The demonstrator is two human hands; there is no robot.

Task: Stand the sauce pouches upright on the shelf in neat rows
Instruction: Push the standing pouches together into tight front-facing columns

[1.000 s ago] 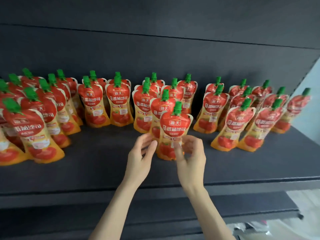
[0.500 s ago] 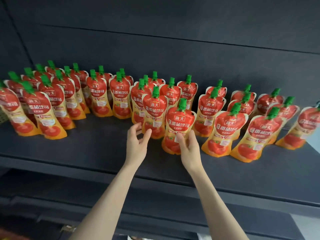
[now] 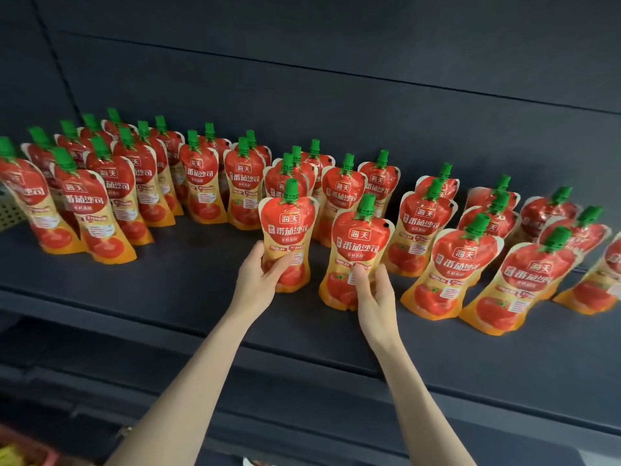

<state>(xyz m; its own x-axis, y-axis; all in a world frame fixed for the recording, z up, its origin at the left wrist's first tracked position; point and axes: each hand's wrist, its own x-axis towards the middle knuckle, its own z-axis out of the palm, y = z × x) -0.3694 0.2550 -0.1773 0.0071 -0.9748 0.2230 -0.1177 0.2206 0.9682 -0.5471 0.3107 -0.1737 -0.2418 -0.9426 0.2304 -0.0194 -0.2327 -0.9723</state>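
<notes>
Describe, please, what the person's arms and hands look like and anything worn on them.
The left forearm and right forearm are bare as far as the frame shows: no sleeves. The left hand and right hand wear no gloves; no watch, bracelet or ring shows on either wrist or hand.

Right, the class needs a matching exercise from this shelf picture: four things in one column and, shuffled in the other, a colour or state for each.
Column one:
1. left hand
2. right hand
3. caps
4. shelf

Column two:
a. dark grey
b. green
c. holds the right front pouch
d. holds the left front pouch

Pairs: 1-d, 2-c, 3-b, 4-a.
</notes>
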